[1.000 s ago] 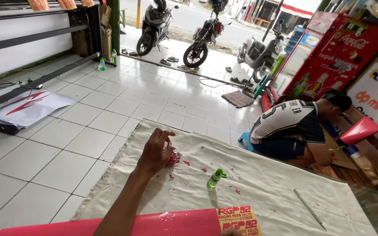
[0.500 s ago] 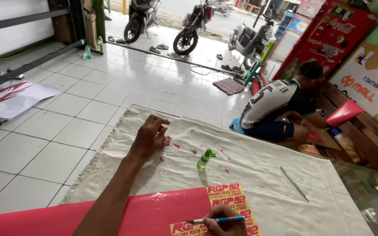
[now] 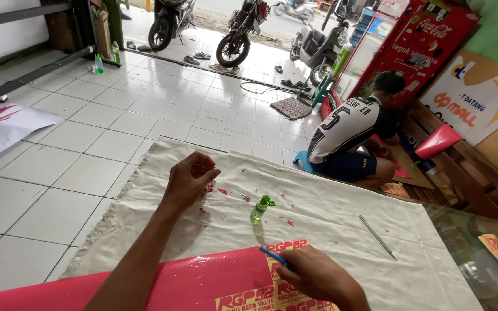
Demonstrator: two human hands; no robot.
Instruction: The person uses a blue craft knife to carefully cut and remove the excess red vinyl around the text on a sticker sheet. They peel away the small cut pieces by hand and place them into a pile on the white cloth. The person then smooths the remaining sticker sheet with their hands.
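Two hands work: the left hand [image 3: 190, 179] has stayed over the red scraps [image 3: 208, 188], fingers pinching, while the right hand [image 3: 318, 276] now presses a blue tool [image 3: 276, 257] onto the sticker sheet [image 3: 272, 282].

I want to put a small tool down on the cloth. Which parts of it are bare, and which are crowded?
The cloth is bare between the green bottle and the thin metal rod, and along its far edge. It is crowded by the left hand, where red scraps lie, and in front, where the pink sheet and right hand are.
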